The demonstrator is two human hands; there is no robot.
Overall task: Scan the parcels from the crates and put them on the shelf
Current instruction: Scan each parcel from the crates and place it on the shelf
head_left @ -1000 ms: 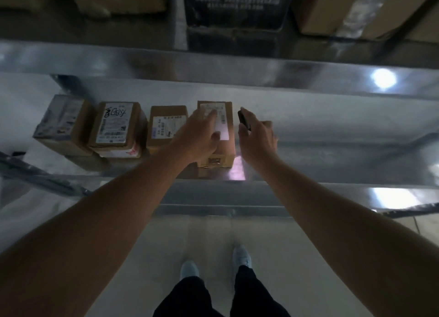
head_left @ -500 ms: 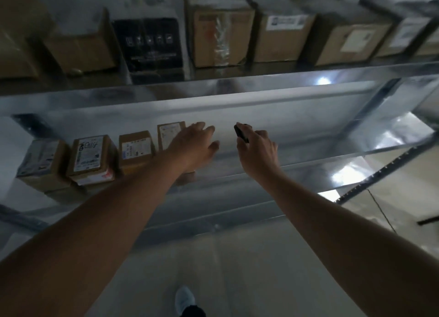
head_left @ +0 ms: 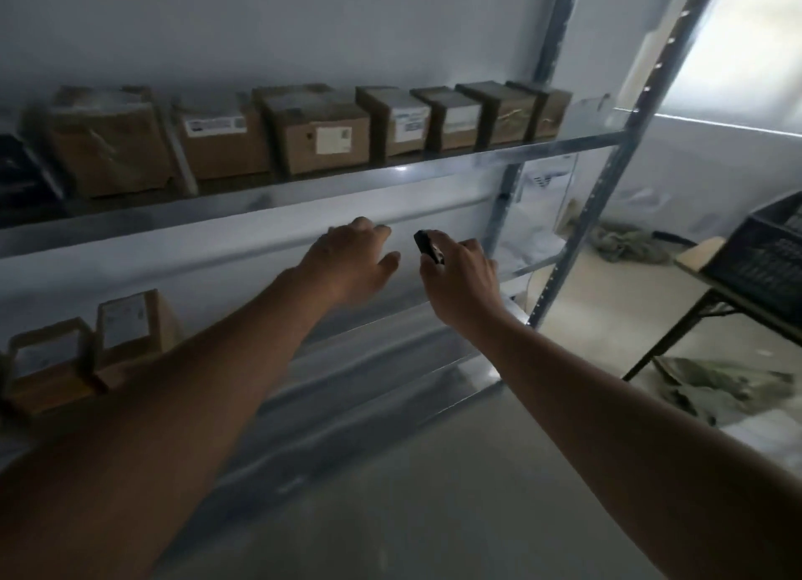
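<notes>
My left hand [head_left: 353,260] hovers in front of the metal shelf [head_left: 382,319], fingers loosely spread and holding nothing. My right hand [head_left: 460,271] grips a small black scanner [head_left: 428,247] just to its right. Two brown parcels with white labels [head_left: 130,332] stand on the lower shelf board at the far left, apart from both hands. A row of several brown parcels [head_left: 321,138] lines the upper shelf board. A dark plastic crate [head_left: 764,254] sits at the right edge; its inside is hidden.
The crate rests on a folding table [head_left: 703,249] with black legs. Crumpled greenish cloth [head_left: 720,388] lies on the floor under it, and more lies behind the shelf upright [head_left: 607,180]. A bright window is at the upper right.
The view has swung up and to the right, away from the parcels on the lower shelf. My left hand has come off the parcel it touched; both hands have drifted right along the shelf.
</notes>
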